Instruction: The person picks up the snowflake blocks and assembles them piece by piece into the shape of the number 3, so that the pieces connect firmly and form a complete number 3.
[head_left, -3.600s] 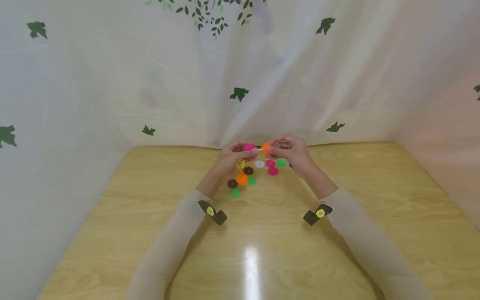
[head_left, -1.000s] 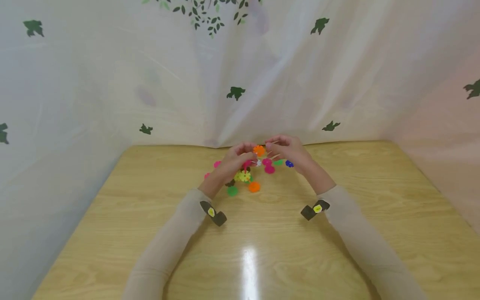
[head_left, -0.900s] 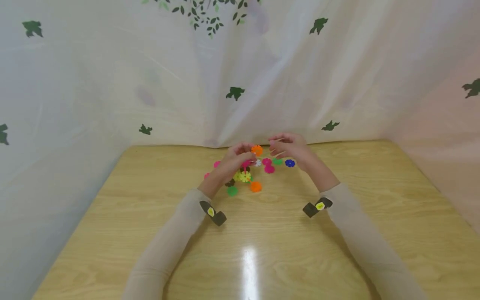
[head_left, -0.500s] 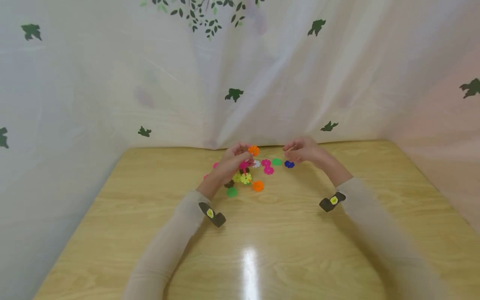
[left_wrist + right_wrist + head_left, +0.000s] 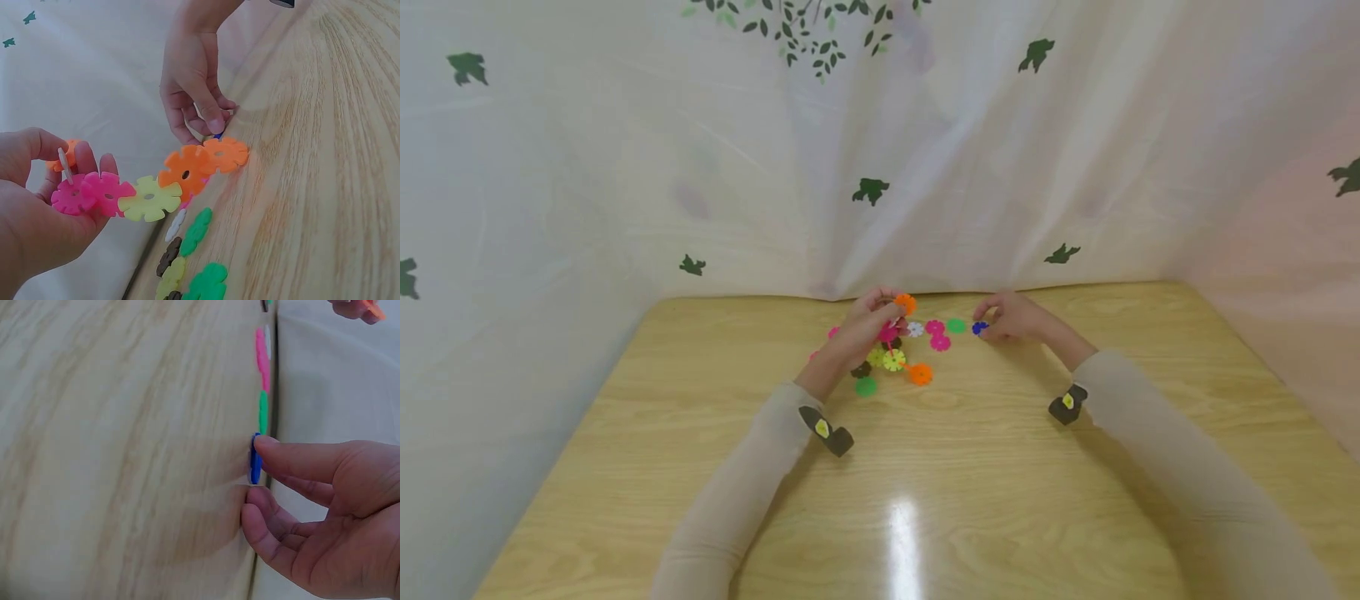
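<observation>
My left hand (image 5: 865, 327) holds a chain of interlocking flower-shaped discs. In the left wrist view, a pink disc (image 5: 109, 194) leads to a yellow disc (image 5: 150, 198) and two orange ones, the end orange disc (image 5: 225, 155) hanging out from the palm. A white disc (image 5: 65, 165) stands edge-on by the thumb, with another orange disc (image 5: 70, 155) past it. To the right, thumb and fingers of my right hand (image 5: 1013, 317) close around a blue disc (image 5: 255, 459) lying at the table's far side. Its thumb touches one edge; the fingertips meet the opposite edge.
Loose discs lie along the back of the table (image 5: 760, 492): a green disc (image 5: 956, 326), joined pink discs (image 5: 939, 342), a white disc (image 5: 915, 329). Below the left hand lie a brown disc (image 5: 861, 369) and another green one. A cloth backdrop (image 5: 760, 192) hangs behind.
Earlier both hands were together at the chain, the right one pinching an orange disc. That disc now stays with the left hand's chain; the right hand has moved right and down onto the blue disc.
</observation>
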A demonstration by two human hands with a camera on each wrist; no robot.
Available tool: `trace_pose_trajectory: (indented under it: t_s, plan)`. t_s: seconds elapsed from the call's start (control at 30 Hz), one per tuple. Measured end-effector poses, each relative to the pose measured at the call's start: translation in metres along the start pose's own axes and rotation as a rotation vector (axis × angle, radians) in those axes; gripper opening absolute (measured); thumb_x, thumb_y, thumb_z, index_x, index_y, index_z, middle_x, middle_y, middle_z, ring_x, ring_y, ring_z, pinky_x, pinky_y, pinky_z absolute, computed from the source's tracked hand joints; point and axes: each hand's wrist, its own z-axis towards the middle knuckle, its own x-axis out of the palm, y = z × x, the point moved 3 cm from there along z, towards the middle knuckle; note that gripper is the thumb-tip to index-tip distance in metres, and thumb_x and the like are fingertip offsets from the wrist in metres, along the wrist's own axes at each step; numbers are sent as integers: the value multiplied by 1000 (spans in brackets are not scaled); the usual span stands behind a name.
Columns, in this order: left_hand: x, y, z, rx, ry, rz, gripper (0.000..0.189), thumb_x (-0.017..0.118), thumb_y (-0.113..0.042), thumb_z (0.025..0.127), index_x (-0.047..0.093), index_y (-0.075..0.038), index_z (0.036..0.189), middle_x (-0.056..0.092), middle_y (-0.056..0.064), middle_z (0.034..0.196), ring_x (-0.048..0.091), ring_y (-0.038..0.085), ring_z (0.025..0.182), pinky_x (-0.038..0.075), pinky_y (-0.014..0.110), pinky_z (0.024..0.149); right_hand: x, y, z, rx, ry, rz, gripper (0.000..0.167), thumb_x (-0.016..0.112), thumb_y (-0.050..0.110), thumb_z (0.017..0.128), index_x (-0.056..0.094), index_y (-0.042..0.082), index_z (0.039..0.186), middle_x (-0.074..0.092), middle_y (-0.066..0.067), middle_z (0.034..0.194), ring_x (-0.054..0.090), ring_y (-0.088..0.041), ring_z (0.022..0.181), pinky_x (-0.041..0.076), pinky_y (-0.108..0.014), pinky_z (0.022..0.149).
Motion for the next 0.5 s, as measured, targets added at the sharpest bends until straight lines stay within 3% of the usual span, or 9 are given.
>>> trace_pose_trajectory:
  t_s: [0.27, 0.5]
  plan:
    - [0, -1, -1, -16, 8, 22, 14, 52, -9, 103, 52, -9, 117, 57, 5, 99, 59, 15, 83, 57, 30, 85, 2, -1, 2, 22, -63, 20, 23, 74, -2, 88, 62, -9, 105, 62, -5, 76, 49, -11, 59, 43, -21, 53]
    - [-1, 0, -1, -40, 7, 41, 17, 50, -10, 103, 51, -8, 120, 54, 17, 108, 59, 18, 85, 54, 48, 101, 7, 13, 0, -13, -89, 182, 21, 70, 0, 92, 59, -9, 107, 65, -7, 84, 55, -12, 65, 49, -24, 59]
